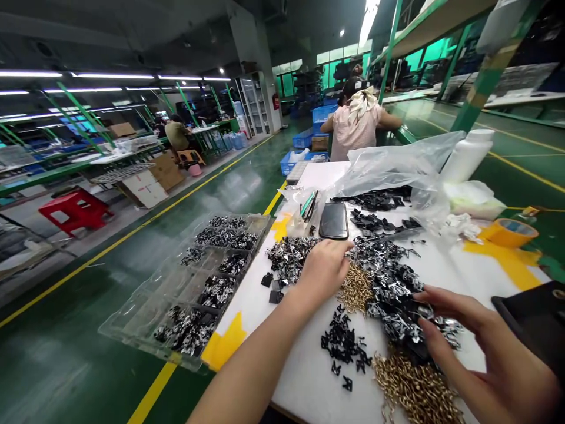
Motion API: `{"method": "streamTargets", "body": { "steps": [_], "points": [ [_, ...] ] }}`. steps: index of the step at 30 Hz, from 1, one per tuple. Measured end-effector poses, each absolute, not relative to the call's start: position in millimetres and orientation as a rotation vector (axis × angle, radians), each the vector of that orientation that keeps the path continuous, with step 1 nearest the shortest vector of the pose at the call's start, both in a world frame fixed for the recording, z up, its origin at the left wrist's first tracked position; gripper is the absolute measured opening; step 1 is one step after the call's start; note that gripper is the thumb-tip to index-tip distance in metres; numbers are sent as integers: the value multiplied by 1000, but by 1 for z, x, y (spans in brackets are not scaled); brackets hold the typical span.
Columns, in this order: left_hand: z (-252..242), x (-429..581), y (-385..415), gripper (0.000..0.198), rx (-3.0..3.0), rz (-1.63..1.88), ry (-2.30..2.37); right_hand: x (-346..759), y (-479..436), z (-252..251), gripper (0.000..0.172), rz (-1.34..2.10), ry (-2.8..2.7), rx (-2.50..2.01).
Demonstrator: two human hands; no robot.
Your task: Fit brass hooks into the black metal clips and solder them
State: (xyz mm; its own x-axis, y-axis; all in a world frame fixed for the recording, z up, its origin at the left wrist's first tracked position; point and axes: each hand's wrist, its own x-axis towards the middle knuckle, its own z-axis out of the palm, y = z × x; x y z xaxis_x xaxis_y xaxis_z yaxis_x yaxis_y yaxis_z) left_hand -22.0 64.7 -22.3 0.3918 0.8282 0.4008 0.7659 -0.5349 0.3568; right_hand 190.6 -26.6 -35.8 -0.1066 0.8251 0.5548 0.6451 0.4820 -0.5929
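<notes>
The right hand [481, 335] spreads its fingers on the heap of black-and-silver metal clips [392, 288], while the left hand [324, 268], fingers pressed together, lies just left of that heap.

The black parts [343, 344] (too small) are unidentifiable.

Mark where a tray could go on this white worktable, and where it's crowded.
Bare tabletop lies between the silver clips and the yellow tape roll, and beyond the black phone. Crowded: the left hand, right hand and brass hooks.
</notes>
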Motion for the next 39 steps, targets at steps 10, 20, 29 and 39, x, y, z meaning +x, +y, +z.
{"method": "streamTargets", "body": {
  "steps": [10, 20, 29, 39],
  "points": [
    [-25, -7, 77, 34, 2651, 531, 1543, 180, -24, -23, 34, 179, -1963, -1113],
    [-21, 20, 107, 27, 2735, 270, 1584, 166, -30, -12, 36, 229, -1967, -959],
    [-21, 10, 103, 36, 2611, 488, 1529, 170, -30, -10, 32, 318, -1871, -1021],
    [6, 0, 65, 22, 2244, 1013, 1276, 171, -15, -17, 29, 488, -1705, -1154]
  ]
}}
